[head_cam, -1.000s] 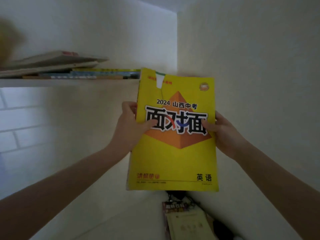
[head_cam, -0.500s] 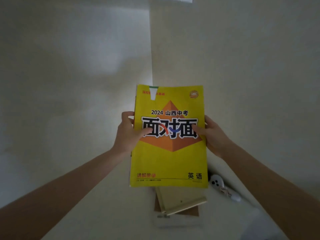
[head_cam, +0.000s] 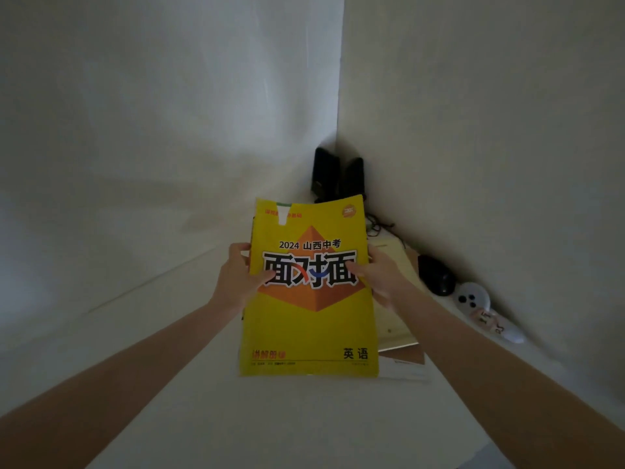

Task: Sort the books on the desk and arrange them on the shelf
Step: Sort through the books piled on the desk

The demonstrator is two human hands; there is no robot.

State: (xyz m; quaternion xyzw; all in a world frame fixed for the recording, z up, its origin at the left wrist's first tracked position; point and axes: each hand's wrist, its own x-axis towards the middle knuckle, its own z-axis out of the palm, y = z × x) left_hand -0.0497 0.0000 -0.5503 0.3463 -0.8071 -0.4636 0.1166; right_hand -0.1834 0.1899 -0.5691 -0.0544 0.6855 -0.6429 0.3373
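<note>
A yellow book (head_cam: pixel 309 330) with an orange pyramid and black Chinese title is held face-up above the white desk (head_cam: pixel 169 333). My left hand (head_cam: pixel 238 279) grips its left edge, thumb on the cover. My right hand (head_cam: pixel 380 277) grips its right edge, thumb on the cover. Beneath and to the right of it lies a small stack of pale books (head_cam: pixel 397 319) on the desk, mostly hidden by the yellow book. The shelf is out of view.
In the wall corner stand two black speakers (head_cam: pixel 336 176) with cables. A black mouse (head_cam: pixel 436 275) and a white controller (head_cam: pixel 487 313) lie along the right wall. Walls close the desk on the back and right.
The view has tilted down from the shelf to the desk. The yellow book, still held in both hands, has come down over the stack on the desk.
</note>
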